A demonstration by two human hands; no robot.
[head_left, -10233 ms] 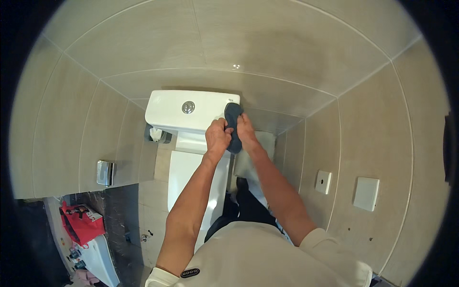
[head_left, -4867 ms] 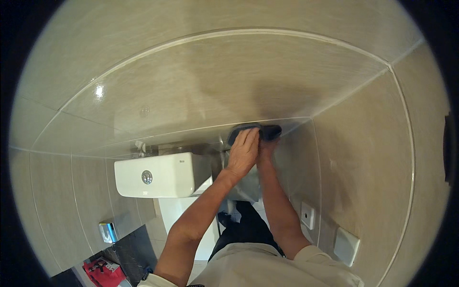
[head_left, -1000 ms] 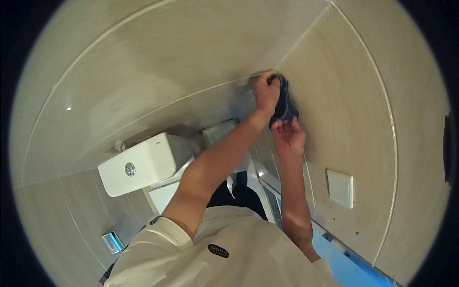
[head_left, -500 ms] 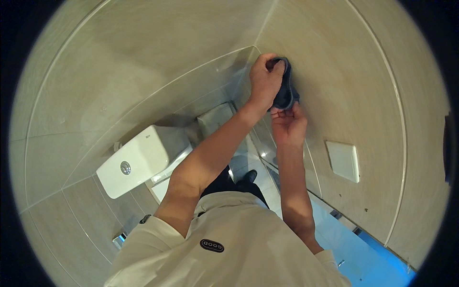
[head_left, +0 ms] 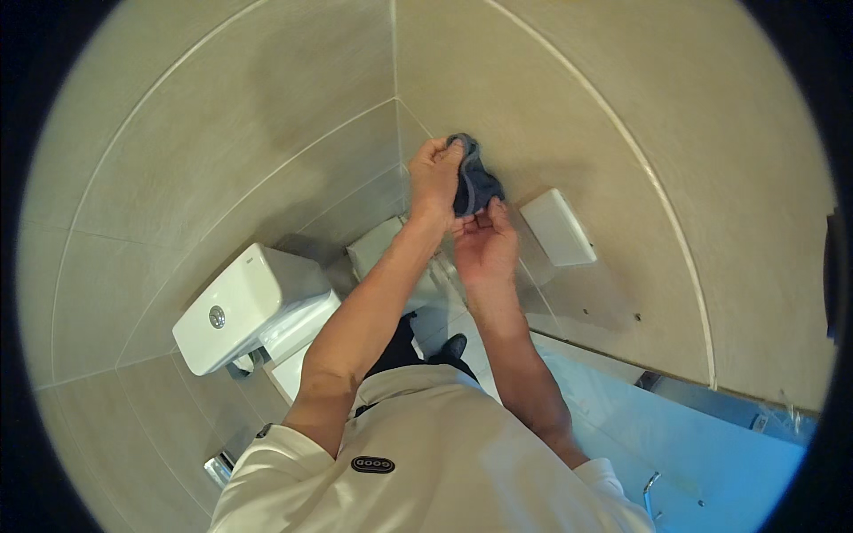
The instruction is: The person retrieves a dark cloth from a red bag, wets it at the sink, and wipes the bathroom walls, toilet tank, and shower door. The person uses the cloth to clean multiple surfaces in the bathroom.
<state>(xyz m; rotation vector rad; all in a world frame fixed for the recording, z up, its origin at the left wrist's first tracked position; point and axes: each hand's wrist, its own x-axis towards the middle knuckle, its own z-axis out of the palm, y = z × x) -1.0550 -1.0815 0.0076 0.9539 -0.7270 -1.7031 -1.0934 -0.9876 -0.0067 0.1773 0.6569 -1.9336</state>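
Note:
A dark blue-grey cloth (head_left: 478,182), folded and bunched with a paler edge, is stretched between my two hands near the tiled wall. My left hand (head_left: 434,182) pinches its upper end between thumb and fingers. Palm up, my right hand (head_left: 487,247) grips the lower end with bent fingertips. The cloth hangs close to the wall on the right; whether it touches the tiles I cannot tell.
A white square plate (head_left: 558,228) sticks out from the right wall beside my right hand. At left is a white toilet tank (head_left: 235,306) with a round button. A pale bin (head_left: 380,244) stands in the corner. A blue-lit glass panel (head_left: 622,426) lies low right.
The view has turned, so the corner and wall plate appear farther left. My hands still hold the cloth, which now looks flatter and its loop more closed.

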